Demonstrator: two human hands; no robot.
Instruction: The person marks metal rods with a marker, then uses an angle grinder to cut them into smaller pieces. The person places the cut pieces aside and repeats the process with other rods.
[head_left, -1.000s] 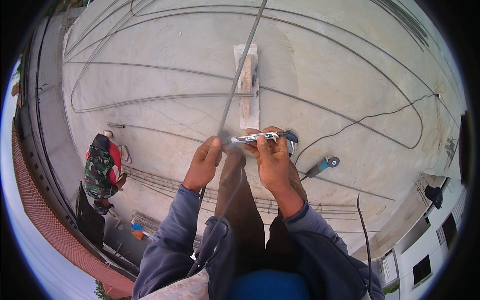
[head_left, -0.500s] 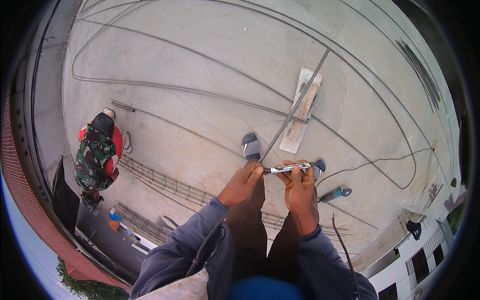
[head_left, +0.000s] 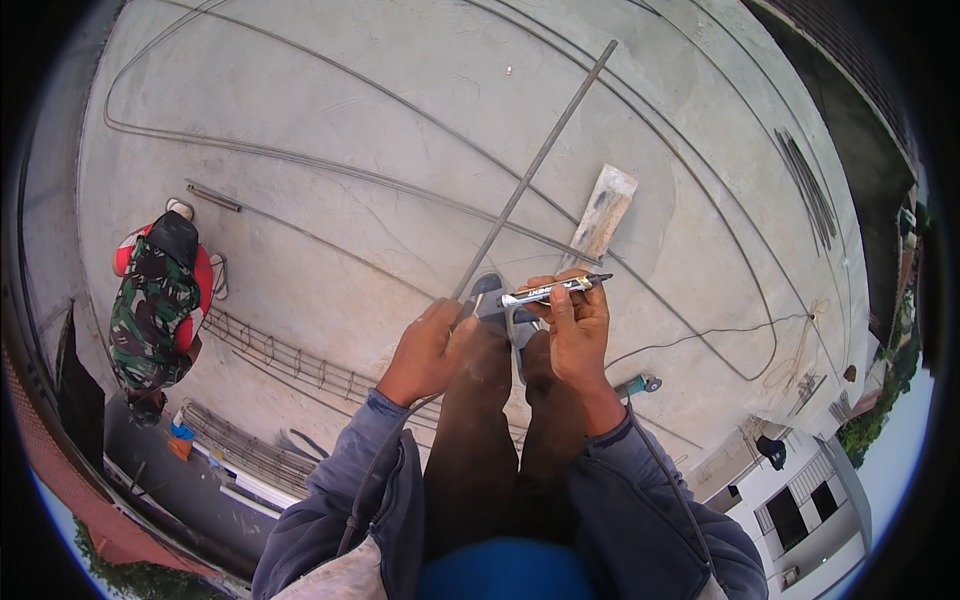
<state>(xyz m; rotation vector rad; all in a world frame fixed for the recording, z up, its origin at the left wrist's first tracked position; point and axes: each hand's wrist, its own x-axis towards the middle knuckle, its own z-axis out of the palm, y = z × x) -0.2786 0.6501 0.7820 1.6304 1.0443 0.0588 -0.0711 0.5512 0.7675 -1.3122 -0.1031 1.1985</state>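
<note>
My left hand [head_left: 432, 348] is closed round the near end of a long, thin grey metal pipe or bar [head_left: 535, 170], which slants up and away to the right over the floor. Between the fingers and thumb of my right hand [head_left: 573, 325] is a marker pen [head_left: 545, 292] with a white and dark barrel. Its dark narrow end points right, and its other end points toward my left hand with a gap between. Whether my left fingers also pinch something small cannot be made out.
Long steel bars [head_left: 385, 183] cross the concrete floor. A whitish plank [head_left: 603, 212] lies ahead, with an angle grinder [head_left: 638, 386] right of my legs. A person in a camouflage vest [head_left: 155, 310] bends at the left, near a rebar cage [head_left: 290, 360]. Cut rods [head_left: 805, 190] lie far right.
My left hand has come away from the marker's left end, down and left, with the pipe. The right hand has kept the marker, tilting it slightly. My view has also shifted.
</note>
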